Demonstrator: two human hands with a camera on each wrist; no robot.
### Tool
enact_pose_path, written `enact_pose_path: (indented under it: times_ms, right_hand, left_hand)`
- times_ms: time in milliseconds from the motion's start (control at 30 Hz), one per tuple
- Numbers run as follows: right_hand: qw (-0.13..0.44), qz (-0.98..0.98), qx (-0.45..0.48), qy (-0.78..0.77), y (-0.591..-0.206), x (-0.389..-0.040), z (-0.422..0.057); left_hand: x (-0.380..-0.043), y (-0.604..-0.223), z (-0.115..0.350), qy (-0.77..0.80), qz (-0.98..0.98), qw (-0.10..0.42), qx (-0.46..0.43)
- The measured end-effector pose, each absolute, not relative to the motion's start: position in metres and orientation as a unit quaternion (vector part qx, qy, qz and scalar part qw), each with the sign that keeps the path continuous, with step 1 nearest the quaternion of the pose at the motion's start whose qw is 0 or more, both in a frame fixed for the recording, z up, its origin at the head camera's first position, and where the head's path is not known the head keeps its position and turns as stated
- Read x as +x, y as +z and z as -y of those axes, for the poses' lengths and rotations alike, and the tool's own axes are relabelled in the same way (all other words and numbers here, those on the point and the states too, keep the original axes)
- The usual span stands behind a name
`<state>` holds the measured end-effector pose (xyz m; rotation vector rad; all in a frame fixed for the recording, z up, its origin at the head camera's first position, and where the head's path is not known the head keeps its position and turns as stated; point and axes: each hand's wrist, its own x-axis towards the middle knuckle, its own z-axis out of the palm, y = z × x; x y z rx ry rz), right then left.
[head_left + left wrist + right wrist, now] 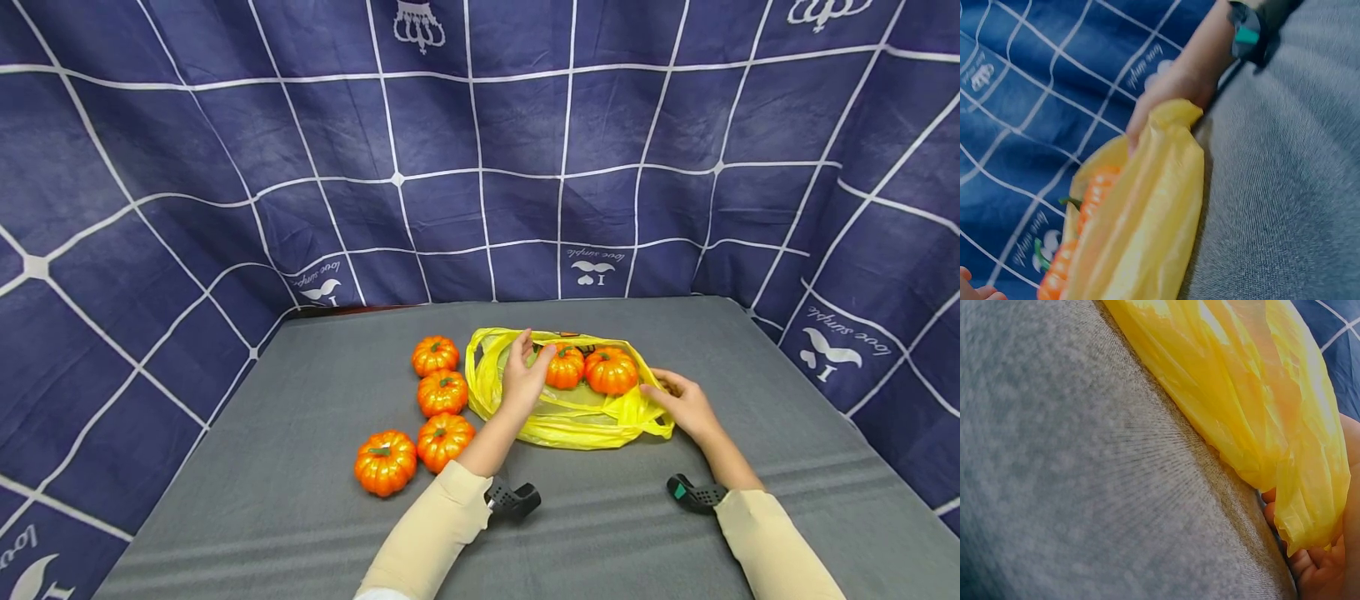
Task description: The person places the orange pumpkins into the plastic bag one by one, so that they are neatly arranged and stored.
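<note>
A yellow plastic bag (585, 435) lies on its side on the grey cloth, its mouth spread open. Two orange toy pumpkins (611, 372) with green stems sit side by side in it. My left hand (522, 379) is over the bag's left part, fingers extended, beside the nearer pumpkin (565, 367); only its fingertips (979, 292) show in the left wrist view. At the bag's right end, my right hand (686, 404) grips the edge of the plastic. In the right wrist view, the bag (1310, 506) hides part of that hand's curled fingers.
Several more orange pumpkins (386, 463) stand on the grey cloth (315, 392) left of the bag, the closest ones beside my left forearm. A blue curtain (525, 200) with white lines hangs behind the table and along both sides. Each wrist carries a black strap (693, 493).
</note>
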<state>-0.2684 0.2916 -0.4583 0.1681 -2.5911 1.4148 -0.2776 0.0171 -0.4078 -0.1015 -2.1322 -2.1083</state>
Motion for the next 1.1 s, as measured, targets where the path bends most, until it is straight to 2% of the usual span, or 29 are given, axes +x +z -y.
enact_pose_path:
  times_ms: [433,833,1100]
  right_hand:
    - [0.088,0.872,0.056,0.479,-0.457,-0.269,-0.291]
    - [0.109,0.873,0.062,0.472,-0.461,-0.271,-0.294]
    - [0.096,0.882,0.047,0.46,-0.461,-0.27,-0.295]
  left_hand:
    - [-0.241,-0.391,0.013,-0.666,0.734,0.097,-0.09]
    - [-0.214,-0.381,0.052,-0.664,0.73,0.066,-0.15]
    - [-0.193,-0.378,0.078,-0.619,0.764,0.065,-0.17]
